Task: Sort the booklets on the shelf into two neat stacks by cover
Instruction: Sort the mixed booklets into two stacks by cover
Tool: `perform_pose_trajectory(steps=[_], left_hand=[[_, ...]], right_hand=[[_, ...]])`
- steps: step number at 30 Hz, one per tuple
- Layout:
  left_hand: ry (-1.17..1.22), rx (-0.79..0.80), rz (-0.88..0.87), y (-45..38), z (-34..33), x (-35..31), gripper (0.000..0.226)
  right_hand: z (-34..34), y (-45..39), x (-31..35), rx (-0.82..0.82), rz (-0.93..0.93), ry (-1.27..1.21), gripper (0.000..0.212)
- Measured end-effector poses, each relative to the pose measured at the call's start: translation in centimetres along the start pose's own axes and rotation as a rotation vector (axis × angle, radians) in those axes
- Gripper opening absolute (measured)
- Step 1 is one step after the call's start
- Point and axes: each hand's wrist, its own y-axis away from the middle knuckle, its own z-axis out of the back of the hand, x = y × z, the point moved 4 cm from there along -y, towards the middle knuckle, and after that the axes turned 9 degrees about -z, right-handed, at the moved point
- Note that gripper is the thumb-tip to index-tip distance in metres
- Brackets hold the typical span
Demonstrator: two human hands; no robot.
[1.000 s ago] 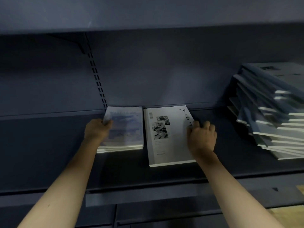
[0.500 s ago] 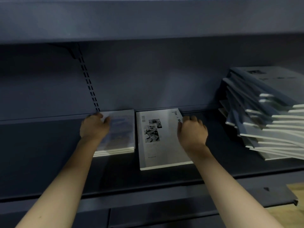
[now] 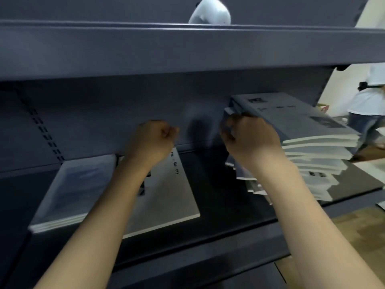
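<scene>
On the dark shelf (image 3: 216, 180), a short stack of blue-cover booklets (image 3: 77, 188) lies at the left. Beside it on the right lies a white-cover booklet (image 3: 175, 197) with black print. A tall, messy pile of booklets (image 3: 316, 157) sits at the right end, its edges fanned out. My right hand (image 3: 250, 138) grips the left edge of the top booklet (image 3: 291, 115) of that pile, a grey-looking cover with dark print. My left hand (image 3: 152, 140) hovers above the white-cover booklet, curled into a fist and holding nothing. My forearm hides part of that booklet's cover.
The upper shelf (image 3: 187, 49) hangs low over the hands, with a white object (image 3: 210, 12) on top of it. A slotted upright (image 3: 45, 134) runs down the back panel at the left. A person (image 3: 370, 105) stands beyond the shelf's right end.
Both hands have left the two sorted booklets. My right hand moved right to the messy pile and took hold of its top booklet. My left hand lifted and closed. The view shifted right.
</scene>
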Motion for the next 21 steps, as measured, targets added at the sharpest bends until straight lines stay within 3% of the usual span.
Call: perform_pose_trajectory(steps=[4, 9, 16, 21], left_hand=[[0.110, 0.172, -0.080, -2.6, -4.5, -5.5, 0.036], [0.208, 0.227, -0.094, -6.2, -8.8, -10.8, 0.038], [-0.018, 0.306, 0.012, -10.4, -12.1, -14.6, 0.058], [-0.270, 0.443, 0.107, -11.7, -13.1, -16.0, 0.097]], right_hand=[[1.7, -0.3, -5.0, -0.001, -0.057, -0.081, 0.033], [2.6, -0.6, -11.0, -0.177, -0.068, -0.131, 0.023], [2.8, -2.4, -16.1, -0.216, -0.092, -0.180, 0.025], [2.8, -4.0, -18.1, -0.164, -0.097, -0.142, 0.029]])
